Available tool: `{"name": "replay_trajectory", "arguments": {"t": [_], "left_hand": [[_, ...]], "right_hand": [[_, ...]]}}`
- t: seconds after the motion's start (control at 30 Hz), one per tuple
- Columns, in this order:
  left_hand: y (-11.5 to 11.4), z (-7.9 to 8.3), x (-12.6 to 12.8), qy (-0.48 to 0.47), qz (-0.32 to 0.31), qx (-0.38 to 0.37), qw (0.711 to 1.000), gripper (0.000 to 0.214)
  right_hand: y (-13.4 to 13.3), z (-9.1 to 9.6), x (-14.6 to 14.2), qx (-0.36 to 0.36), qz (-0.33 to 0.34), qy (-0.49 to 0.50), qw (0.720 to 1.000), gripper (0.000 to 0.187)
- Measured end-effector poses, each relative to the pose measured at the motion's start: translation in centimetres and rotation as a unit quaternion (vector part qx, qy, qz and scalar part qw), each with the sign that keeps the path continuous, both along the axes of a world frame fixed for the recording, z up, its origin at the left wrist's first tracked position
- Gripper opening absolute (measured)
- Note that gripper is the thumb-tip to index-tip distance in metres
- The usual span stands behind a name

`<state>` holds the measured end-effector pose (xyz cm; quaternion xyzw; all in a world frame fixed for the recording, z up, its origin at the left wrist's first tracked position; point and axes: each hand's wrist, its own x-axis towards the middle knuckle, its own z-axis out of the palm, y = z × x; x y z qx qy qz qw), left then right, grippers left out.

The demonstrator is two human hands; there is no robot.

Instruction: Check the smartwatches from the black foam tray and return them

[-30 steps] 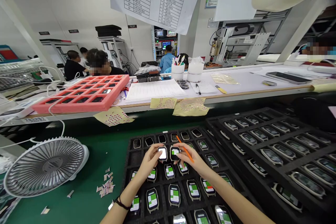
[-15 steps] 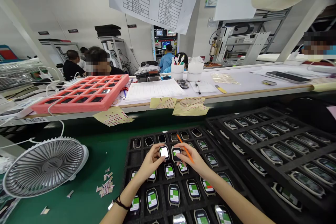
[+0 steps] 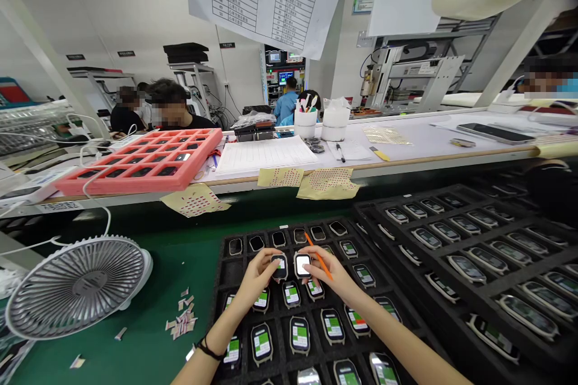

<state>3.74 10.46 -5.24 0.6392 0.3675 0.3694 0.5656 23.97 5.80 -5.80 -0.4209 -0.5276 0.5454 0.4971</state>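
My left hand [image 3: 261, 271] grips a smartwatch case [image 3: 280, 267] without a strap; its screen shows green and white blocks. In my right hand [image 3: 327, 267] is a second smartwatch case [image 3: 302, 265], its screen lit white, with the thumb at its edge. An orange stick-like tool [image 3: 318, 255], perhaps a pen, also lies across the right hand's fingers. Both watches are held side by side above a black foam tray [image 3: 232, 269]. Watches with green and white screens, such as one watch [image 3: 299, 335], sit in its pockets; those in the far row have dark screens.
Stacked black trays [image 3: 433, 252] of watches stand at the right. A white fan [image 3: 81, 286] and small paper scraps [image 3: 183, 320] are on the green mat [image 3: 153, 343] at left. A raised shelf [image 3: 406, 156] behind carries a pink foam tray [image 3: 180, 177]. People sit beyond it.
The left watch's screen has gone from white to green and white blocks, and the right one's from green blocks to white. My left hand has shifted slightly left and down.
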Motion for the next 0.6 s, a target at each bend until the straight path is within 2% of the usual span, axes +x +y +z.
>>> {"name": "replay_trajectory", "arguments": {"t": [0.23,0.4,0.6], "left_hand": [[-0.04,0.05,0.00,0.004,0.001,0.009,1.000,0.037],[0.17,-0.11,-0.08,0.020,0.011,-0.008,1.000,0.037],[0.32,-0.45,0.00,0.012,-0.003,-0.012,1.000,0.036]], "right_hand": [[-0.04,0.18,0.02,0.002,0.009,-0.009,1.000,0.033],[0.04,-0.26,0.08,0.023,0.044,-0.006,0.999,0.043],[0.09,0.23,-0.13,0.012,0.010,-0.007,1.000,0.034]]}}
